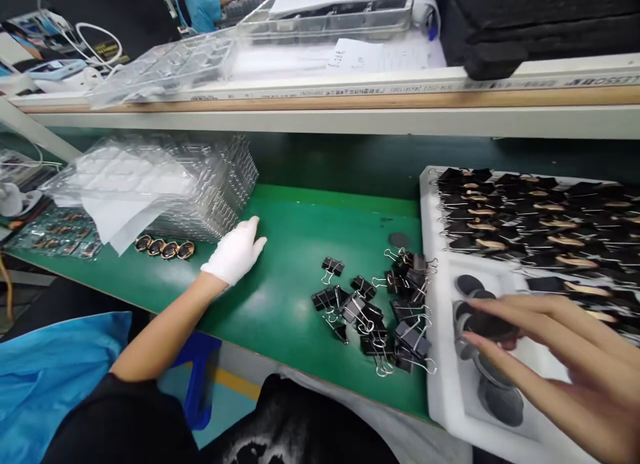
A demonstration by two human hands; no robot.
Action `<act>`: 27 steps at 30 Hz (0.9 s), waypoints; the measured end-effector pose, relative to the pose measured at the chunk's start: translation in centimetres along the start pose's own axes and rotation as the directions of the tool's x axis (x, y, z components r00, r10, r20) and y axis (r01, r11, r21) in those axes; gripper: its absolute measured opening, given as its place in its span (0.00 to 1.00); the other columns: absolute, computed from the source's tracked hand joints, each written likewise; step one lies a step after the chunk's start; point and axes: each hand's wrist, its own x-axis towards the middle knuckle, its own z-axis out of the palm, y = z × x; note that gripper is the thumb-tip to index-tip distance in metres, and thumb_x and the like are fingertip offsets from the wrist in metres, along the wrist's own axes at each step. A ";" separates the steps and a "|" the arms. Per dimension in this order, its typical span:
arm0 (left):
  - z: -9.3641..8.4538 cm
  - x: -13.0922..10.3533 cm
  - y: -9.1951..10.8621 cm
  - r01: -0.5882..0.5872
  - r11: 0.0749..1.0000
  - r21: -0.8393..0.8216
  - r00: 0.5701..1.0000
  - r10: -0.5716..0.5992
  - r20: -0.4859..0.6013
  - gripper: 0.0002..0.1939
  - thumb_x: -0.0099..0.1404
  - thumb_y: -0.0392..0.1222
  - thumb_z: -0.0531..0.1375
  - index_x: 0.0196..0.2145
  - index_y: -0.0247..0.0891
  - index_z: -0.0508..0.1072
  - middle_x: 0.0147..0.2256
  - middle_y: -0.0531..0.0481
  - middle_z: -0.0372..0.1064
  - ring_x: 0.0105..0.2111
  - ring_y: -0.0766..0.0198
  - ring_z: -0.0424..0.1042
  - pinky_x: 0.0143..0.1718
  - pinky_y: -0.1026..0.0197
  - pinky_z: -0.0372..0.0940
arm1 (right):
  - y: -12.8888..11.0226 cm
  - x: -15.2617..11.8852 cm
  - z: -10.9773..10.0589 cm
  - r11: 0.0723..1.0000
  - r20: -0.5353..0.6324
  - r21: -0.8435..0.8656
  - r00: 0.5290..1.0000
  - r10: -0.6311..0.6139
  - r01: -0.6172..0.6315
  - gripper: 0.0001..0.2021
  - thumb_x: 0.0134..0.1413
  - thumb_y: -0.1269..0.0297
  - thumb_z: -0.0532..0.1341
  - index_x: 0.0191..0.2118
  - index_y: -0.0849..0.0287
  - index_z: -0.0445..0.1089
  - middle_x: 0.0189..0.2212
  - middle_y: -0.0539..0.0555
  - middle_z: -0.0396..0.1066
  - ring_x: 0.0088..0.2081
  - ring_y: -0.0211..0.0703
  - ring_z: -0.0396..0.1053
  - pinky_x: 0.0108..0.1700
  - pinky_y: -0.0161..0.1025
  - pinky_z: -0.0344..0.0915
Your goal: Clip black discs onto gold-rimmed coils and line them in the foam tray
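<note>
My left hand (234,254), in a white glove, rests on the green bench with its fingers extended, holding nothing. It lies beside a stack of clear plastic trays (220,191). A row of several round black-and-gold pieces (170,249) sits left of it. My bare right hand (575,364) pinches a dark round disc (493,325) between thumb and fingers, above a white tray (440,391). More dark discs (501,403) lie in that tray beneath the hand. Rows of black clipped pieces with tan strips (555,224) fill its far part.
A loose pile of black binder clips (370,314) lies left of the white tray. One grey disc (399,240) rests on the bench behind them. Overhead runs a shelf (320,121) bearing clear trays and papers. Bagged parts (55,234) lie far left. A person in blue (200,7) is behind.
</note>
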 end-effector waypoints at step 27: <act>-5.6 1.9 8.3 -0.529 0.790 -0.309 0.842 0.534 -0.077 0.38 0.64 0.56 0.65 0.66 0.41 0.61 0.53 0.43 0.72 0.50 0.53 0.75 0.52 0.54 0.70 | -3.5 7.2 6.7 0.550 0.382 0.701 0.890 0.248 -0.454 0.14 0.55 0.56 0.71 0.44 0.55 0.73 0.34 0.52 0.77 0.29 0.40 0.77 0.32 0.37 0.74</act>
